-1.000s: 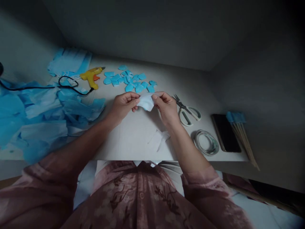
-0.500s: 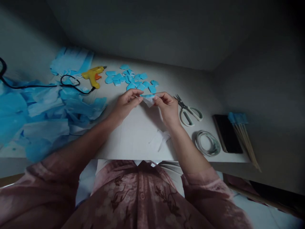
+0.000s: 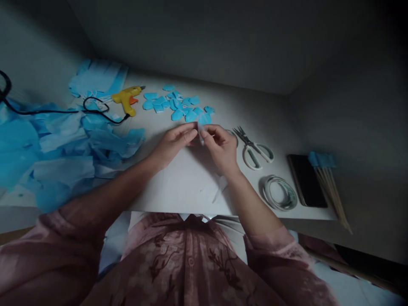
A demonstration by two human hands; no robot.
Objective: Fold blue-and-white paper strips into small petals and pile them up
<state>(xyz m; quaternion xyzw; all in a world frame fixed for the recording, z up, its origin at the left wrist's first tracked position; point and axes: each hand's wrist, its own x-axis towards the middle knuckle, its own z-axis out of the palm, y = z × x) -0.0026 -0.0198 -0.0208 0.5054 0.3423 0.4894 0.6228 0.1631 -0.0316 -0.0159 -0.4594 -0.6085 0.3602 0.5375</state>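
Note:
Between my hands, near the middle of the table, a small pale blue-white piece of fabric stands nearly upright, seen almost edge-on. My right hand pinches it between thumb and fingers. From the other side, my left hand meets it with closed fingertips; its grip is partly hidden. Just beyond the hands lie several cut blue pieces in a loose cluster. Scissors with pale handles rest to the right of my right hand. A thin white scrap lies by my right wrist.
A yellow glue gun with a black cord lies back left, beside a stack of blue-white sheets. Crumpled blue fabric covers the left. Tape rolls, a dark phone and blue-topped sticks sit right.
The fabric piece was spread between both hands and is now turned narrow and upright. My hands have come closer together. The view has shifted slightly.

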